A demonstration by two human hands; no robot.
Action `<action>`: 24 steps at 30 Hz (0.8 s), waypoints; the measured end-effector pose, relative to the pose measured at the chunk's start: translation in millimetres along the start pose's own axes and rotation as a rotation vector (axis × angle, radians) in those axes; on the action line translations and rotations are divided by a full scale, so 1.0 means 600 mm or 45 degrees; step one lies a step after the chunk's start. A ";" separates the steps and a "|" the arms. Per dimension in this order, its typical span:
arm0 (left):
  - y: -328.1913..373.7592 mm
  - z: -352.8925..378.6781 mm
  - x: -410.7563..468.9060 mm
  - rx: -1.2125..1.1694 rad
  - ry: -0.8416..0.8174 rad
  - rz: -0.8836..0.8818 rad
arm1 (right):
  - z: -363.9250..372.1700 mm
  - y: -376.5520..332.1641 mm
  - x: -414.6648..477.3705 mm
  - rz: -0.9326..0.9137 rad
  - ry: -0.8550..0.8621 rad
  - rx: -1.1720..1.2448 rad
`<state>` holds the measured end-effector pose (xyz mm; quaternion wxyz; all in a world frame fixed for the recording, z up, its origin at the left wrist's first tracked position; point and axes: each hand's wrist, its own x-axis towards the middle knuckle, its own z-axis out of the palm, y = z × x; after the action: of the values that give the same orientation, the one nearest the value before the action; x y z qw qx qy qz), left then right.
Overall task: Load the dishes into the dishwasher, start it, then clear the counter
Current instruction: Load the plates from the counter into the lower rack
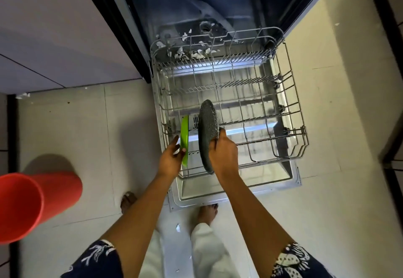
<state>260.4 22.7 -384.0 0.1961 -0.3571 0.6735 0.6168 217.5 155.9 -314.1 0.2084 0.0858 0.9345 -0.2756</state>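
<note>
Against the silver-grey wire rack, two dishes stand out at its near-left corner: a bright lime-green plate and, just right of it, a dark grey plate speckled all over with pale flecks. Behind the rack, the dishwasher tub reads deep blue-grey — dotted with white scraps. Left of the rack sits a red-orange bucket on pale cream floor tiles. Nearer than the rack, sleeves show navy with a white branching print, above white trousers.
</note>
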 end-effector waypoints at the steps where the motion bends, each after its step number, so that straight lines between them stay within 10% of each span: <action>1: -0.001 0.000 0.002 0.001 -0.002 0.001 | 0.001 -0.004 0.002 -0.020 -0.001 -0.013; 24: -0.009 -0.012 0.026 0.087 -0.033 0.038 | 0.019 -0.001 0.018 -0.156 -0.006 -0.082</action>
<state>255.1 12.0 -397.6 0.2076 -0.3320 0.6969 0.6009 211.8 149.7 -327.5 0.1962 0.0209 0.9458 -0.2579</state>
